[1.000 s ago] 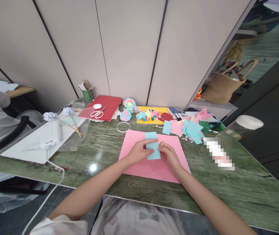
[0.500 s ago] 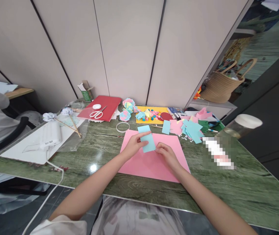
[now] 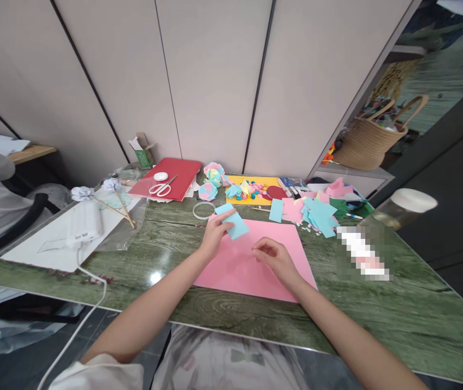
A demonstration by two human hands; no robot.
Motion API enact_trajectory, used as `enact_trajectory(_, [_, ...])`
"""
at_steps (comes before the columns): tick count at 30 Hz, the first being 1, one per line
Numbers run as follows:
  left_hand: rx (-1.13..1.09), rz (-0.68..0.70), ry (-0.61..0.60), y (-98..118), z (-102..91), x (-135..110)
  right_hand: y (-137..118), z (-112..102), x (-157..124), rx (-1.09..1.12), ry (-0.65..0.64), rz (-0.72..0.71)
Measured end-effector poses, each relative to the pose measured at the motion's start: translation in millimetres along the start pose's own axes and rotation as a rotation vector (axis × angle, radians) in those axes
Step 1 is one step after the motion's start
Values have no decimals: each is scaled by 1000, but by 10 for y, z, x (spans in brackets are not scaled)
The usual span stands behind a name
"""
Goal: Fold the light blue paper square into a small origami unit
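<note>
Between the thumb and fingers of my left hand (image 3: 216, 234) is a light blue paper rectangle (image 3: 236, 226), tilted above the left part of a pink paper sheet (image 3: 251, 276). My right hand (image 3: 274, 258) hovers over the same sheet, to the right of the blue paper and apart from it. Its fingers are curled in, thumb and fingertips close together; whether something small is between them I cannot make out. The pink sheet lies flat on the green wood-patterned table (image 3: 223, 314).
Behind the sheet lie a clear ring (image 3: 204, 210), scissors (image 3: 160, 189) on a red folder (image 3: 186, 173), paper flowers (image 3: 208, 190) and loose blue paper pieces (image 3: 321, 215). A white-lidded container (image 3: 391, 210) stands right. A cable (image 3: 103, 290) hangs over the left front edge.
My left hand has moved a little left and away from me, tilting the blue paper. The paper has come apart from my right hand, which has shifted slightly left.
</note>
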State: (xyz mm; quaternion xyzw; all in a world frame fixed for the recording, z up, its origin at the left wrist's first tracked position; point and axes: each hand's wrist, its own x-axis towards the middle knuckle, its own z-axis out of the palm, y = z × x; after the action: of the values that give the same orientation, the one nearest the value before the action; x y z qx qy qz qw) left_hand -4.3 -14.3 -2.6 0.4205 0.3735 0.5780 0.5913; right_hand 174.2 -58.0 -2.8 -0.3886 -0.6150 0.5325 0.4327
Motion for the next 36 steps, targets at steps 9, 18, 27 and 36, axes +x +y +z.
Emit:
enact_trajectory(9, [38, -9, -4, 3, 46, -59, 10, -7, -13, 79, -33, -4])
enact_trajectory(18, [41, -15, -31, -6, 57, -74, 46, -24, 5, 122, -93, 11])
enact_trajectory(27, [45, -19, -17, -3, 63, -81, 42, -7, -8, 181, -180, 25])
enact_trajectory(36, [58, -9, -19, 2, 62, -82, -5, 11, -8, 41, -164, -20])
